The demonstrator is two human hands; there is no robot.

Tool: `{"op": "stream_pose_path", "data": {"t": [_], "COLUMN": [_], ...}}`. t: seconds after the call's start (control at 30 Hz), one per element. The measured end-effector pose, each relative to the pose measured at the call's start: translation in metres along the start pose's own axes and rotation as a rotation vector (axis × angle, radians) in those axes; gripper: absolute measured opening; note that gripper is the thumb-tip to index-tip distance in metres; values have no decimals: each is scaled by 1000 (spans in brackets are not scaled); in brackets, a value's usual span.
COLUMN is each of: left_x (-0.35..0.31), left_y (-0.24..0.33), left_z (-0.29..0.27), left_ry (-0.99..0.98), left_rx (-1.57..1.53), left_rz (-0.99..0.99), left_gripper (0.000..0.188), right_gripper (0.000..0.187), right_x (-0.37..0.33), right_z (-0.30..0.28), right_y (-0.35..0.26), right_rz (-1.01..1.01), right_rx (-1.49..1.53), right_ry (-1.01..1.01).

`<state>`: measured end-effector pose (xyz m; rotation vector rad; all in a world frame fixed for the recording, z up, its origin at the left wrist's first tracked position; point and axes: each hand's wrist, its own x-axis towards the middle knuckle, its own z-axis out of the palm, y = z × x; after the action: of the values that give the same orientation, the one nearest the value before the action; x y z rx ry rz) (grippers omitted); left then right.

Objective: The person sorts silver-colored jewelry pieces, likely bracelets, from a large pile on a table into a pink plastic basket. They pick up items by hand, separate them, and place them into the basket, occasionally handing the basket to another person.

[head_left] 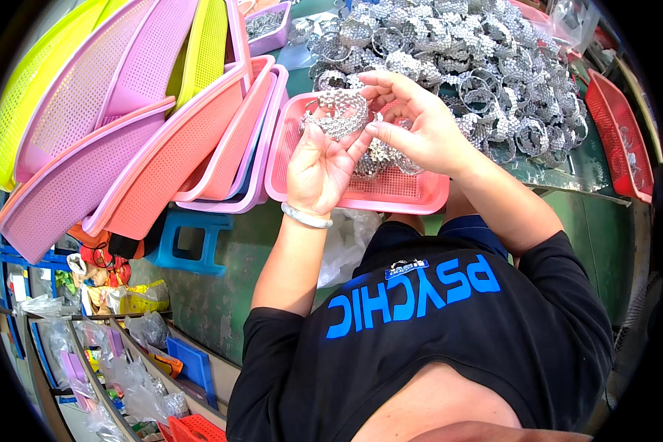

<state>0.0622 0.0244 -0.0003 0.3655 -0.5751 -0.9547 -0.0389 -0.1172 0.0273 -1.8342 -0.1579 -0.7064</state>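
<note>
My left hand [318, 171] is raised over a pink-red plastic basket [412, 197], closed round a silver, perforated metal band [339, 109]. The band curves like a wide cuff bracelet and has a scaly, textured surface. Close against its right side, my right hand [418, 127] has its thumb and fingers bent together. A small silver bit shows at that thumb tip, too small to name. More silver textured bands [376, 163] lie in the basket below my hands.
A large heap of similar silver bands [486, 74] covers the green table [578, 177]. Stacked pink, purple and yellow-green baskets [169, 151] lean at the left. A red basket [620, 140] stands at the right edge. A blue stool [191, 239] and bag-filled shelving [147, 353] are lower left.
</note>
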Motion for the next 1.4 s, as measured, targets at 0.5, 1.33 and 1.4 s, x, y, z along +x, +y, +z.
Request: {"op": "stream_pose_path", "data": {"t": [0.5,1.33,1.4], "left_x": [5,6,5], "left_y": [-2,-5,-5], "left_z": [1,8,7], "left_ry": [28,77,51], "left_rx": [-373,-234,-228], "left_rz": [-88,-211,-214], "left_gripper": [50,43,43], "right_gripper": [47,46,46], "right_x": [-6,-14,-14], "right_z": [-2,-4,-4], "right_y": [-9,-6,-7], "right_rz": [-20,-121,-127], "right_rx": [57,74,73], "right_ry": [-24,2,-9]}}
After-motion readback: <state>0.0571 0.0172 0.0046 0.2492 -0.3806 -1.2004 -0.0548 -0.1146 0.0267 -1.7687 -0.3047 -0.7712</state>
